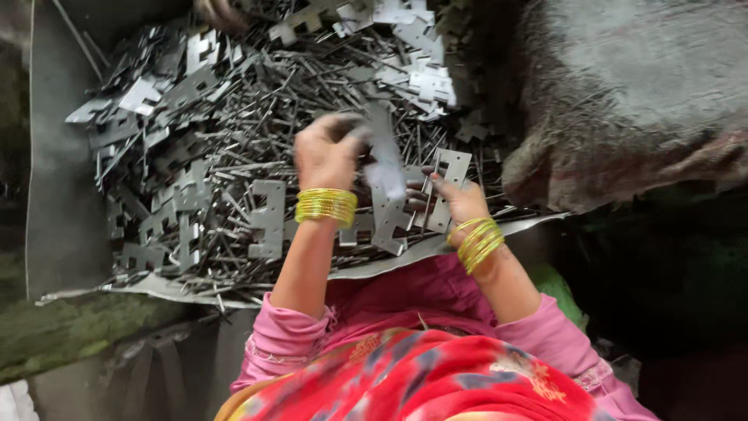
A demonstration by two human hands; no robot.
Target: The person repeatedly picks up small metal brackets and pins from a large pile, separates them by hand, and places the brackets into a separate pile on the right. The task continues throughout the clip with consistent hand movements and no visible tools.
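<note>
Metal fills the view: a heap of thin pins (312, 86) and flat notched plates (269, 218) spread over a grey sheet (54, 195). My left hand (327, 152) is clenched on the top of a long grey metal strip (383, 168), which stands nearly upright above the pile between my two hands. My right hand (456, 199) grips a notched plate (446, 183) by its lower edge, fingers curled around it, just beside the strip. Gold bangles (326, 206) ring both wrists, and pink sleeves (284, 339) cover my forearms. To the right of the pile lies a bulky grey sack (631, 86).
</note>
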